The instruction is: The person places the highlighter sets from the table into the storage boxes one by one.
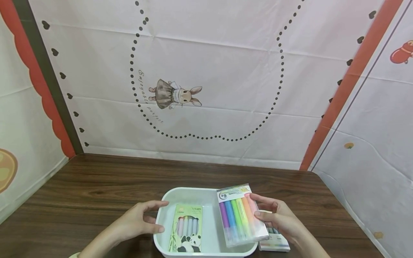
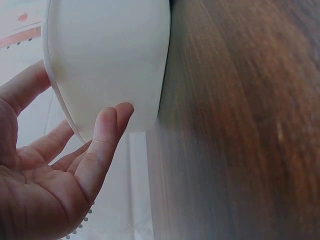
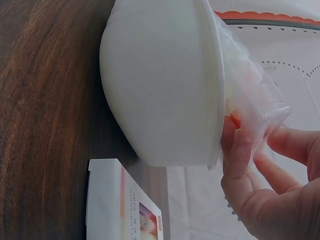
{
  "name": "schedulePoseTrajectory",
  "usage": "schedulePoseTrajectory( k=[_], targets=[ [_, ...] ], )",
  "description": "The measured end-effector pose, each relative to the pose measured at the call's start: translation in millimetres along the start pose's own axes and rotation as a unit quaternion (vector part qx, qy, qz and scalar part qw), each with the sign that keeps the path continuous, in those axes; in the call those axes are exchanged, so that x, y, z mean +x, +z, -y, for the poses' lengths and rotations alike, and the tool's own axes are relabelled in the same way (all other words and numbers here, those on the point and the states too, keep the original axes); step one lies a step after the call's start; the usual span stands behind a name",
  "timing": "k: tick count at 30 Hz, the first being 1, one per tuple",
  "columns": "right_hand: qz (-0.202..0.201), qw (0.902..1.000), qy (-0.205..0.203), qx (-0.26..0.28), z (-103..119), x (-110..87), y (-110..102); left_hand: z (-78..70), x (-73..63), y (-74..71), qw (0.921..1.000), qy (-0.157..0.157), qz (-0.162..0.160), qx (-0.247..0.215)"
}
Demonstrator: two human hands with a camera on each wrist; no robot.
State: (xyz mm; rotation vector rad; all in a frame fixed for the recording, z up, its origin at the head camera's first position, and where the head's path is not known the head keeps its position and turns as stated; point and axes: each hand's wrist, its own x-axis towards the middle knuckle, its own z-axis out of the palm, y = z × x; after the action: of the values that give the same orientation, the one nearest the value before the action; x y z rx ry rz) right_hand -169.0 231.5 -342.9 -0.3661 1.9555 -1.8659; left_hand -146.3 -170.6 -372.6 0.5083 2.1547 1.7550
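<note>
My right hand (image 1: 276, 216) pinches a clear pack of highlighters (image 1: 237, 215) by its right side, thumb in front. The pack is tilted above the right part of a white plastic bin (image 1: 209, 229), and bright markers show through it. At the bin's left rim is my left hand (image 1: 138, 221), its thumb and index finger reaching over the edge. The left wrist view shows its other fingers (image 2: 105, 145) loosely spread by the bin's outer wall (image 2: 110, 65). Inside the bin lies a green panda-print box of markers (image 1: 186, 228), window side up.
Just right of the bin a white box of markers (image 1: 274, 243) lies on the dark wooden table (image 1: 122, 179), partly hidden by the right hand and the held pack. Behind the table hangs a white printed cloth (image 1: 226, 79), with more cloth at both sides.
</note>
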Motion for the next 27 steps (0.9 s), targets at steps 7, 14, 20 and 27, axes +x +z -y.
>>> schedulePoseTrajectory(
  k=[7, 14, 20, 27],
  targets=[
    [-0.052, 0.9963, 0.014, -0.067, 4.2, 1.9, 5.0, 0.3, 0.1, -0.4, 1.0000, 0.002, 0.001, -0.002],
    [-0.054, 0.9934, 0.000, -0.101, 6.5, 2.4, 9.8, 0.1, 0.3, -0.5, 1.0000, 0.003, 0.004, -0.004],
    [-0.060, 0.9909, -0.001, -0.121, 7.8, 2.3, 12.3, 0.3, 0.3, -0.5, 1.0000, 0.002, 0.005, -0.002],
    [-0.052, 0.9902, -0.011, -0.129, 7.7, 2.1, 15.5, 0.1, -0.3, -0.3, 1.0000, 0.002, 0.006, -0.007]
  ],
)
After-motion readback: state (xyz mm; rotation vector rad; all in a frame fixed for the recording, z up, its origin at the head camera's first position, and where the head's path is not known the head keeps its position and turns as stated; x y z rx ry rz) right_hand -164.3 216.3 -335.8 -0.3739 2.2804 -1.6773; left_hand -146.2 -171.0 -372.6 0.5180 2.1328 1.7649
